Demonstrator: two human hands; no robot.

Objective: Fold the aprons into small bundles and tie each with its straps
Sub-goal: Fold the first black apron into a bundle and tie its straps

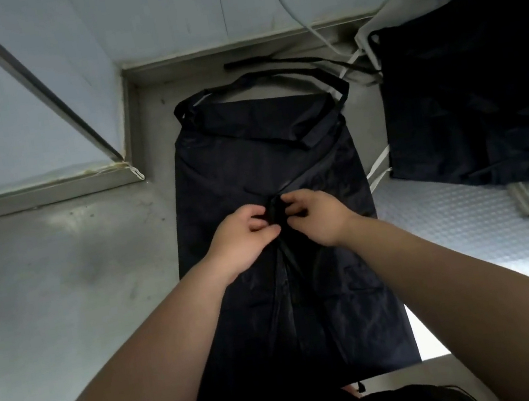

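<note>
Apron [259, 152], dark and laid lengthwise on the grey counter [61, 284], lies straight ahead of us in the head view, its neck loop [257, 78] at the far end. Our forearms reach over it and meet at its middle: left hand [245, 238] and right hand [314, 220] curl their fingers, each grip pinching the bunched strap [274, 214] between them. More dark aprons [474, 90] lie far right

Left hand [244, 236], right hand [320, 221] on apron [250, 161]
</note>
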